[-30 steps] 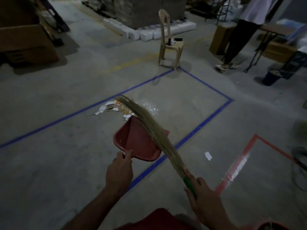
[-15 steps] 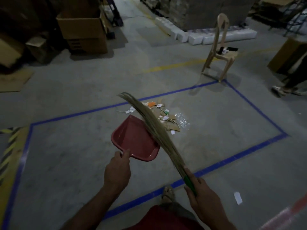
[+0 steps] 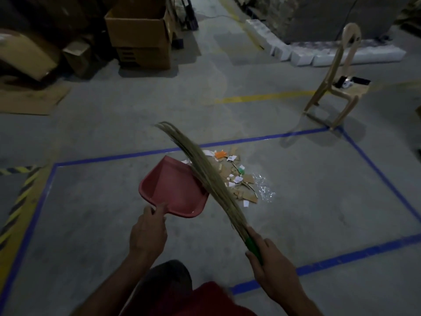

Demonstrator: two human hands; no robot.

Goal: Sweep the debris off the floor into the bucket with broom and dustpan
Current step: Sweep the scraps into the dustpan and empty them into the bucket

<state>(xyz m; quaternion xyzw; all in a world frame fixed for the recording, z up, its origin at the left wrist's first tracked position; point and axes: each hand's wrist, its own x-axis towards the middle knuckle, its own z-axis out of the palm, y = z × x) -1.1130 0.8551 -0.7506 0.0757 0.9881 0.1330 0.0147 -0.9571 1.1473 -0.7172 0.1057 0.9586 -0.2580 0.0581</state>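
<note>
My left hand (image 3: 148, 231) grips the handle of a red dustpan (image 3: 170, 188), held above the floor with its open mouth pointing away from me. My right hand (image 3: 271, 267) grips the green handle of a straw broom (image 3: 205, 176). The broom's bristles slant up to the left, across the dustpan's right edge. A pile of debris (image 3: 239, 179) lies on the floor inside the blue tape rectangle, just right of the dustpan: cardboard scraps, white paper bits, an orange piece and crumpled clear plastic. No bucket is in view.
A tan plastic chair (image 3: 337, 87) stands at the rectangle's far right corner. Open cardboard boxes (image 3: 141, 35) and flattened cardboard (image 3: 29, 99) sit at the back left. White blocks (image 3: 319, 53) line a stack at the back right. Yellow-black hazard tape (image 3: 20, 195) runs along the left.
The view has swung left and moved closer to the debris pile, which now sits near the dustpan's right side. Both hands keep their hold on dustpan and broom.
</note>
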